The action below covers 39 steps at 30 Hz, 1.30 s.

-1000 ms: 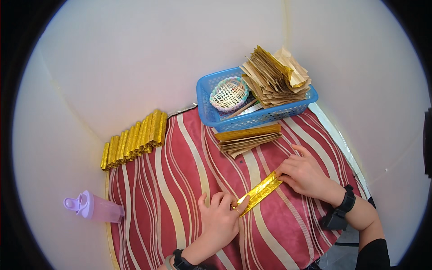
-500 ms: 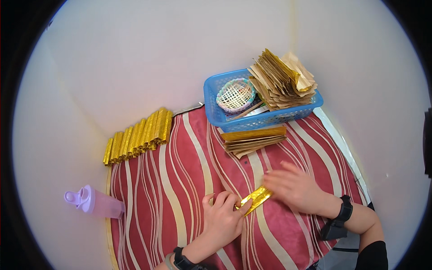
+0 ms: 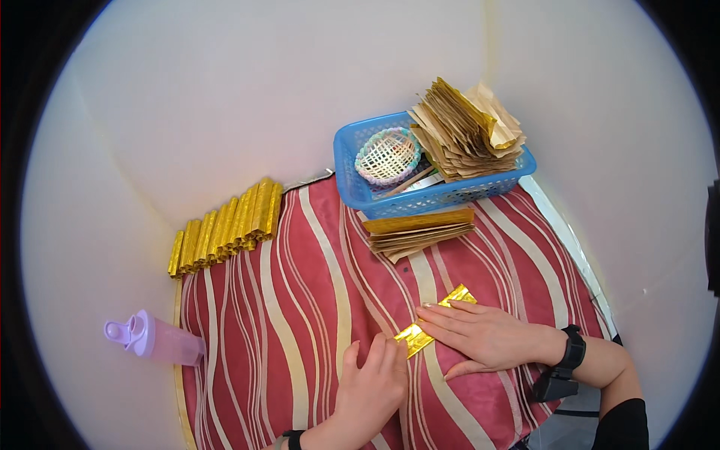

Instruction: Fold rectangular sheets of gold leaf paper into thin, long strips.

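Observation:
A folded strip of shiny gold foil paper (image 3: 415, 343) lies slantwise on the red striped cloth (image 3: 315, 300). My right hand (image 3: 487, 337) rests flat across the strip's middle, fingers stretched out and thumb apart, so that part is hidden. Beyond its fingers the strip's far end shows. At the near left end, the fingertips of my left hand (image 3: 373, 386) touch the strip. Its fingers lie side by side, with the thumb spread away, and nothing shows in its grasp.
Several rolled gold paper tubes (image 3: 225, 229) lie in a row at the left. A purple bottle (image 3: 171, 341) stands below them. At the back, a blue basket (image 3: 427, 202) holds a small woven basket (image 3: 388, 156) and a paper stack (image 3: 469, 131). Folded papers (image 3: 421, 232) lie before it.
My right hand has come down and left onto the gold strip, flattening over its middle. My left fingers have straightened at the near end. The view has shifted slightly.

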Available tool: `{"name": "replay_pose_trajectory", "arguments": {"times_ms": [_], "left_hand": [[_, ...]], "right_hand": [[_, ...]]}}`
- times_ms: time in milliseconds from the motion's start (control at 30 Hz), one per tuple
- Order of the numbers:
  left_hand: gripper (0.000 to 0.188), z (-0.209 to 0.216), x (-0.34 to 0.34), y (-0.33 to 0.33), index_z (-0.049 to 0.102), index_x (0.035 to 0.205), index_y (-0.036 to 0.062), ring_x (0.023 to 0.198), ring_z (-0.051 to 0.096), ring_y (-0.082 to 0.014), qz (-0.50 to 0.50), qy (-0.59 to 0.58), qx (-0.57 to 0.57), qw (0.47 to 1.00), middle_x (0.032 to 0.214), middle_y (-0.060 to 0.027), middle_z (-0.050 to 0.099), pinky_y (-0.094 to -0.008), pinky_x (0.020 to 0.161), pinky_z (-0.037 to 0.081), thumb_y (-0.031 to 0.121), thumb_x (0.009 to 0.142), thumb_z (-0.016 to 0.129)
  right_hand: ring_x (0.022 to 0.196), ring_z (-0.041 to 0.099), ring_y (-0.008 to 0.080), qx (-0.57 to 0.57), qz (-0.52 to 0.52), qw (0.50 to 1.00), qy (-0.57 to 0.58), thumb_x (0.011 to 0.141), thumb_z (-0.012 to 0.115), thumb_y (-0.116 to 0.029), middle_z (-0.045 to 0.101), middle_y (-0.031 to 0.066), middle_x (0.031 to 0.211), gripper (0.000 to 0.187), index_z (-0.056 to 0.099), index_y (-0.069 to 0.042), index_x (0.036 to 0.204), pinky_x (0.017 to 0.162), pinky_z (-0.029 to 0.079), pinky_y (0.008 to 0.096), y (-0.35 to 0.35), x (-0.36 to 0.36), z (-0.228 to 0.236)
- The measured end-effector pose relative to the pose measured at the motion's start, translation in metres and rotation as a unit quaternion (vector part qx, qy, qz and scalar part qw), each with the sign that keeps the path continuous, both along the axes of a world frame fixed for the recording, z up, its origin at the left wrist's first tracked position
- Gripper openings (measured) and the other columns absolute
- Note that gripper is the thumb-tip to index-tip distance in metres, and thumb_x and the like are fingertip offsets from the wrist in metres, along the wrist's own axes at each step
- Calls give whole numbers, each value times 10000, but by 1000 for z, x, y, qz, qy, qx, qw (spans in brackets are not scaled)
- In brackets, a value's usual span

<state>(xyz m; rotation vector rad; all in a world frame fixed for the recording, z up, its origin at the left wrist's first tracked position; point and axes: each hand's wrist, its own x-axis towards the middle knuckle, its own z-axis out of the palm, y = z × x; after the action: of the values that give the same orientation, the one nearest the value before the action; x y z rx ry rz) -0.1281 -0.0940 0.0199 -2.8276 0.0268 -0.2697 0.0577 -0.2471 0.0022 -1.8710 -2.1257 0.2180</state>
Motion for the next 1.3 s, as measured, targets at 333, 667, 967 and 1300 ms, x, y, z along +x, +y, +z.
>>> {"name": "replay_pose_trajectory", "arguments": {"times_ms": [333, 667, 967, 1300], "left_hand": [[421, 8, 3, 28, 659, 1150, 41, 1115, 507, -210, -58, 29, -159, 985, 1108, -40, 554, -427, 923, 349, 58, 735, 591], [432, 5, 6, 36, 653, 1156, 25, 1079, 521, -248, -88, 28, -237, 967, 1077, -77, 551, -382, 914, 391, 14, 728, 596], [420, 9, 1, 22, 630, 1219, 66, 1125, 509, -212, -103, 26, -81, 991, 1067, -55, 544, -457, 931, 377, 132, 808, 572], [491, 7, -1, 13, 573, 1285, 21, 1250, 469, -231, -91, 67, -18, 993, 1335, -111, 528, -535, 1024, 336, 156, 812, 575]], "right_hand": [[1422, 279, 328, 2, 27, 999, 35, 847, 538, -645, 272, 231, 1527, 954, 296, 55, 1447, 1155, 251, 416, 1, 3, 1], [1427, 265, 332, -13, 33, 999, 31, 838, 537, -665, 267, 243, 1525, 987, 283, 69, 1447, 1160, 241, 422, 0, 4, 3], [1419, 291, 316, 6, 16, 1000, 18, 869, 518, -632, 300, 228, 1515, 937, 292, 74, 1442, 1151, 259, 414, 0, 1, 1], [1416, 299, 308, 16, 7, 1000, 25, 884, 519, -610, 311, 221, 1512, 907, 292, 65, 1446, 1152, 258, 407, -1, 1, -2]]}}
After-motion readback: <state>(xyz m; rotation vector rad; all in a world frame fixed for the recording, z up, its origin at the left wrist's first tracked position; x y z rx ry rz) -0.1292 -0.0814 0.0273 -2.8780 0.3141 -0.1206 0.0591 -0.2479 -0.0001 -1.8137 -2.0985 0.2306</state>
